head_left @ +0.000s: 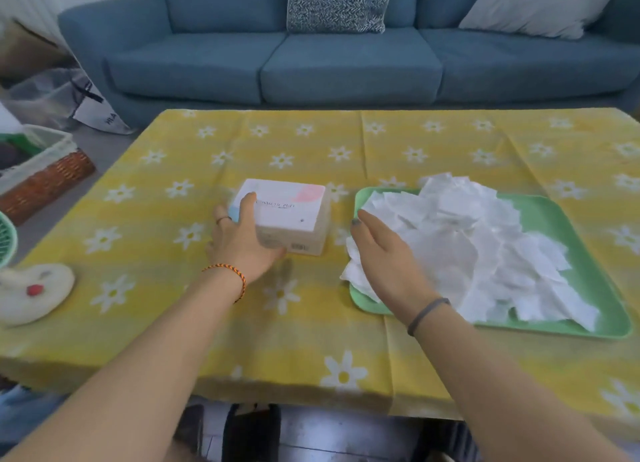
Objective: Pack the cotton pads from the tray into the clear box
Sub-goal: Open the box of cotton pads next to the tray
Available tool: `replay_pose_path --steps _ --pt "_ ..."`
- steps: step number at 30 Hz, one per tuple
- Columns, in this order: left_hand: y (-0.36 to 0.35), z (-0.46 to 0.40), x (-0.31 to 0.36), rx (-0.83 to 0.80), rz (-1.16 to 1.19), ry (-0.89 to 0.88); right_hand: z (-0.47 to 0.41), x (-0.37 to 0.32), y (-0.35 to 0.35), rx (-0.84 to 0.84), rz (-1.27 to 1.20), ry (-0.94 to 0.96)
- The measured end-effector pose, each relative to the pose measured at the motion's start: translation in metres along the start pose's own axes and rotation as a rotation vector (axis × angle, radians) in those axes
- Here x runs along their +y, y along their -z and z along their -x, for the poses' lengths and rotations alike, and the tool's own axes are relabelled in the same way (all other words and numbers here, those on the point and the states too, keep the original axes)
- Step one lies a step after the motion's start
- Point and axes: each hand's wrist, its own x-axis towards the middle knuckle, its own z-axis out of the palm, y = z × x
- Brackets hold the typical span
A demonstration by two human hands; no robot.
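The clear box [294, 219] with a white printed lid stands closed near the middle of the yellow flowered table. My left hand [242, 243] grips its near left corner, fingers on the lid and left side, thumb along the front. To the right lies a green tray [588, 253] heaped with several white cotton pads [478, 246]. My right hand [384, 257] hovers over the tray's left edge with relaxed fingers, holding nothing that I can see; it hides some pads beneath it.
A blue sofa [346, 63] runs behind the table. A wicker basket [45, 181] sits off the left edge, a green fan [7, 239] and a white plush item [34, 291] at the near left. The tablecloth [173, 305] lies bare in front.
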Motion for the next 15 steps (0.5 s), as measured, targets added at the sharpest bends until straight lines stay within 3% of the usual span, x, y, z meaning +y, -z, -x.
replay_pose_path --steps 3,8,15 --pt "-0.005 -0.001 -0.001 0.093 -0.068 -0.065 -0.024 -0.004 -0.01 -0.057 0.022 -0.027" --pt "-0.004 -0.007 0.003 0.044 -0.162 -0.2 -0.046 -0.005 -0.023 -0.115 -0.034 -0.057" --pt "0.003 -0.018 0.005 0.107 -0.406 -0.304 -0.063 -0.001 -0.033 -0.052 -0.171 -0.209"
